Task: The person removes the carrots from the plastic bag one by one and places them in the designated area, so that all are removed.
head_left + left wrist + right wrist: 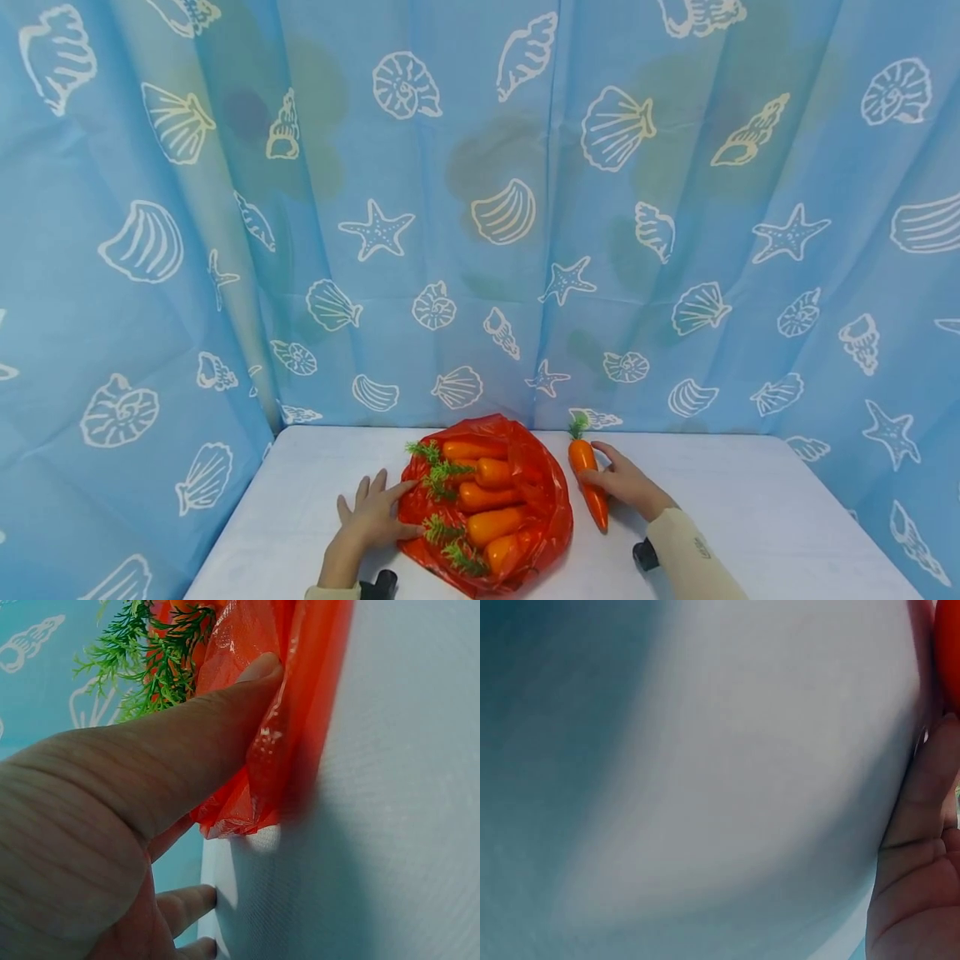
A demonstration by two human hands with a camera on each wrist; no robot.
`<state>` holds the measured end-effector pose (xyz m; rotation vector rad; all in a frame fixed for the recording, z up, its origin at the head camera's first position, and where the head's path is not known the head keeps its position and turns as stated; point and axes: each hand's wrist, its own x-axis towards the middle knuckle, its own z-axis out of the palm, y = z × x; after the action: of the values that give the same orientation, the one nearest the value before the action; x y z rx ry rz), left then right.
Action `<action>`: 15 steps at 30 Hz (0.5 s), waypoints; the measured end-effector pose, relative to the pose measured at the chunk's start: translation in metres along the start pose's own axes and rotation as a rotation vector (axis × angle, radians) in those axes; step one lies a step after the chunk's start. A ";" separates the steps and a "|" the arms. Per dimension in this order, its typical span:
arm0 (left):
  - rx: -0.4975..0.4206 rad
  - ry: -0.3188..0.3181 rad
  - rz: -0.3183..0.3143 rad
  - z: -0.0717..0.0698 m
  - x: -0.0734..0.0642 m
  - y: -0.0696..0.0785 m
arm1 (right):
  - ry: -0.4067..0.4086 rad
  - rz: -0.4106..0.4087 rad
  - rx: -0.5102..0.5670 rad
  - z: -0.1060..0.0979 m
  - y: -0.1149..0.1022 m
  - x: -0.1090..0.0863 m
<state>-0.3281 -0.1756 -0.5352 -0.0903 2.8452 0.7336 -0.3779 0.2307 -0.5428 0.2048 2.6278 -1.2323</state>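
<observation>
A red plastic bag lies opened out on the table, with several orange carrots with green leafy tops in it. At its left edge is my left hand, fingers spread, with thumb and index finger touching the plastic. The left wrist view shows that thumb straight against the bag's crinkled rim. To the bag's right, a single carrot lies with its leaves toward the back. My right hand holds it between thumb and fingers. In the right wrist view only part of its orange-red side shows.
A white-covered table bears everything. Close behind it hangs a blue curtain with white shell and starfish prints, which also runs along both sides. A dark wrist device sits at the right wrist, another at the left.
</observation>
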 end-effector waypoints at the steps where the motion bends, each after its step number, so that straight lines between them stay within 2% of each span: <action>1: -0.001 0.000 -0.002 0.001 0.000 0.000 | -0.004 0.003 0.009 0.000 0.001 0.000; 9: -0.003 -0.008 0.001 0.001 -0.001 0.001 | -0.005 -0.005 0.022 0.001 0.004 0.001; 15: -0.007 0.000 0.000 0.000 0.000 0.001 | 0.000 0.021 0.061 0.002 0.001 -0.001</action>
<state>-0.3286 -0.1749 -0.5352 -0.0918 2.8425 0.7430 -0.3762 0.2297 -0.5446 0.2426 2.5833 -1.3061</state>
